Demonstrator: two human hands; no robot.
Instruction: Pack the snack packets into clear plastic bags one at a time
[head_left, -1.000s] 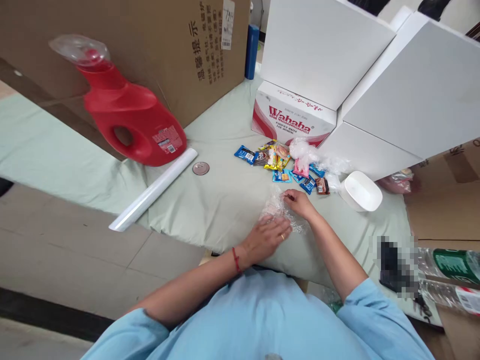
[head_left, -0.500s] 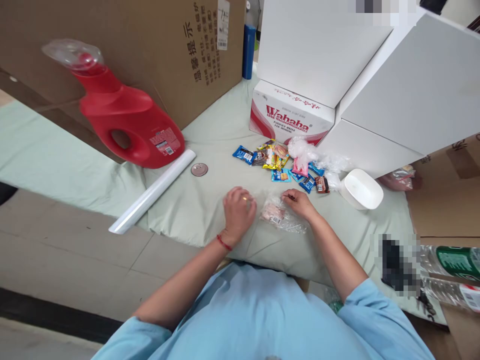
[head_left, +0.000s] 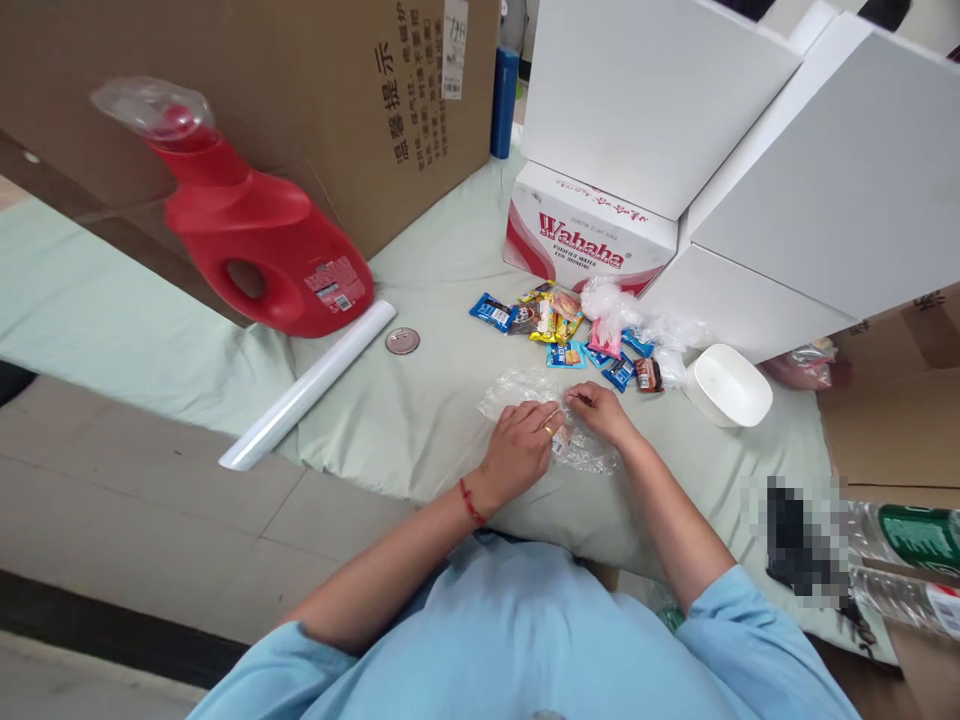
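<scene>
- Left hand (head_left: 521, 445) has moved rightward onto the plastic bag (head_left: 589, 453), fingers close together; whether they pinch, cannot tell
- Counter (head_left: 427, 425) carries the bag, in front of the snack packets (head_left: 566, 328)
- Right hand (head_left: 598, 410): grip pinching the bag's plastic

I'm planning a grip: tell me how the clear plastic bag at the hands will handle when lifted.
The clear plastic bag will probably fold and sag, since it lies crumpled. Its see-through film looks thin, so it might tear if tugged. Its sheen suggests it could feel slippery.
</scene>
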